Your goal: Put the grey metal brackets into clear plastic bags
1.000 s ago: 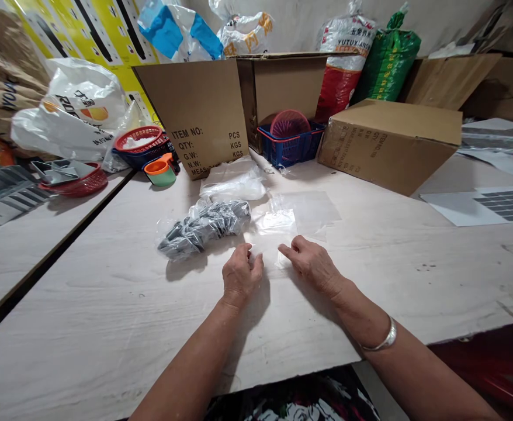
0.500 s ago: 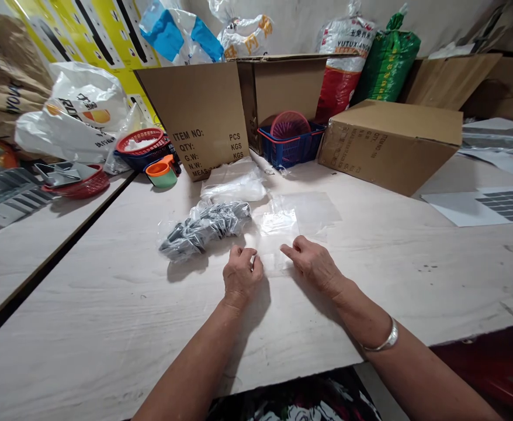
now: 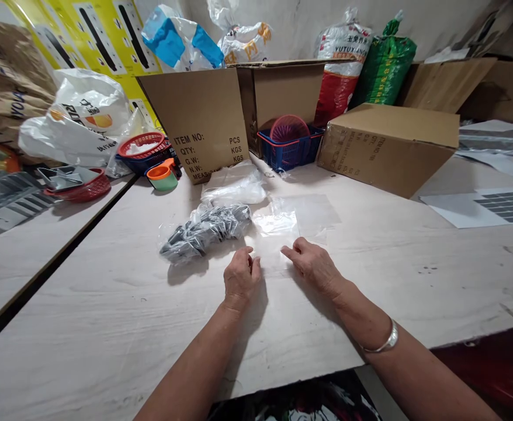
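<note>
Plastic film lies between the left hand and right hand, both half-curled; whether either grips it cannot be told.

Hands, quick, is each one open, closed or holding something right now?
Left hand: fingers curled, at the clear plastic; grip can't be told.
Right hand: at the plastic's right side; grip can't be told.

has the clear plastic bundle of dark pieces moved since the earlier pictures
No; judged against the orange-and-green plastic cup, the clear plastic bundle keeps its place.
</note>
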A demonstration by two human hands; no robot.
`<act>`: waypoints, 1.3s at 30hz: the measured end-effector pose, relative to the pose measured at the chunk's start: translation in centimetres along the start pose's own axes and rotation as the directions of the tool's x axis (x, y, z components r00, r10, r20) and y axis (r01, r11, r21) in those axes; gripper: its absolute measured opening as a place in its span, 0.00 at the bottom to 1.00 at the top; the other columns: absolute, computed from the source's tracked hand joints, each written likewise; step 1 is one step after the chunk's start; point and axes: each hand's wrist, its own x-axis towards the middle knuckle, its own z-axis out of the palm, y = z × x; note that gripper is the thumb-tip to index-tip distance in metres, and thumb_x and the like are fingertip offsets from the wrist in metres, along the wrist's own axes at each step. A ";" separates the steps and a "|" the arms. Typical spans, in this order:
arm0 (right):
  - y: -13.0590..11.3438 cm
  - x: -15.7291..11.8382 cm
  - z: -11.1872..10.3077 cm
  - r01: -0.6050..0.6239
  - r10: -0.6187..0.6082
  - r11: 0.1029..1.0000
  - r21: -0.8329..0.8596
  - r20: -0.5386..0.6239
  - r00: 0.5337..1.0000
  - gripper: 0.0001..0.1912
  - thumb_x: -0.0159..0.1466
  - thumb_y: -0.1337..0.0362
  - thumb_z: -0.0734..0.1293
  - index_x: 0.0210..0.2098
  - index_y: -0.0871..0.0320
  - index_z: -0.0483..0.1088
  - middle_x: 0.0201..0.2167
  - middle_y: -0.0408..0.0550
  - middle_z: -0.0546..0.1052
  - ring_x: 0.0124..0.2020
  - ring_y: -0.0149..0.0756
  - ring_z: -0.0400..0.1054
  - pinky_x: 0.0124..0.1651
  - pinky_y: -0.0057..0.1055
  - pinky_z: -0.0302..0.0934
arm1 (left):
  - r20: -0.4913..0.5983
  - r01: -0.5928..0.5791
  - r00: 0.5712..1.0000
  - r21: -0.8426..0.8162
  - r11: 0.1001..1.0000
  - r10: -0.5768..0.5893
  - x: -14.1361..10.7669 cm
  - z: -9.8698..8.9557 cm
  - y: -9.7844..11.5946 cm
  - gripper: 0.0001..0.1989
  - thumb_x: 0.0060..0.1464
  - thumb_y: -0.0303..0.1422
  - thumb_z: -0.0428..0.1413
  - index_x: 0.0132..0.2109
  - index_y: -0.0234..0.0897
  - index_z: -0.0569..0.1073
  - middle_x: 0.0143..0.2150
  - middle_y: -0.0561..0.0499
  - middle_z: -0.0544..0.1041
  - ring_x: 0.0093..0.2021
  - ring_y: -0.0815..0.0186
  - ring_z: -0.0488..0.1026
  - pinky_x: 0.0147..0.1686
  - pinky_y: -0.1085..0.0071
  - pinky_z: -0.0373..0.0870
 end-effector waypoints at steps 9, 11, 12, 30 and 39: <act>0.1 0.0 0.0 -0.011 0.010 1.000 0.009 0.010 1.000 0.20 0.53 0.78 0.57 0.42 0.56 0.68 0.31 0.47 0.65 0.24 0.28 0.50 0.27 0.28 0.44 | 0.030 0.011 0.999 0.023 1.000 -0.012 -0.1 -0.3 0.4 0.05 0.51 0.34 0.49 0.34 0.37 0.66 0.25 0.53 0.67 0.24 0.68 0.64 0.28 0.71 0.61; 0.1 0.0 0.0 -0.005 0.005 1.000 0.015 0.003 1.000 0.21 0.53 0.78 0.56 0.42 0.57 0.68 0.31 0.47 0.65 0.24 0.29 0.50 0.27 0.27 0.44 | 0.034 0.002 0.999 0.026 1.000 -0.003 -0.1 -0.3 0.4 0.05 0.51 0.34 0.49 0.33 0.37 0.66 0.24 0.54 0.66 0.24 0.68 0.64 0.28 0.71 0.60; 0.1 0.0 0.0 -0.002 0.002 1.000 0.020 -0.001 1.000 0.21 0.52 0.79 0.56 0.42 0.57 0.68 0.31 0.47 0.65 0.24 0.29 0.50 0.27 0.27 0.44 | 0.035 0.000 0.999 0.026 1.000 -0.001 -0.1 -0.3 0.4 0.05 0.51 0.33 0.49 0.33 0.37 0.66 0.24 0.54 0.66 0.24 0.68 0.64 0.28 0.71 0.60; 0.4 -0.2 0.8 0.099 -0.078 0.991 0.087 -0.220 0.972 0.22 0.52 0.81 0.55 0.40 0.55 0.68 0.37 0.49 0.65 0.27 0.27 0.55 0.31 0.27 0.51 | 0.061 0.028 0.998 0.041 0.999 -0.030 0.3 -0.8 0.9 0.07 0.53 0.31 0.47 0.29 0.37 0.67 0.27 0.51 0.68 0.29 0.66 0.65 0.31 0.71 0.61; -0.1 0.0 0.2 -0.043 0.068 0.975 0.218 -0.112 0.991 0.14 0.56 0.76 0.59 0.41 0.61 0.58 0.37 0.51 0.67 0.26 0.31 0.56 0.29 0.29 0.54 | 0.060 0.034 0.998 0.020 0.999 -0.035 0.3 -0.8 0.8 0.07 0.53 0.31 0.47 0.29 0.38 0.67 0.27 0.51 0.69 0.30 0.65 0.65 0.32 0.70 0.61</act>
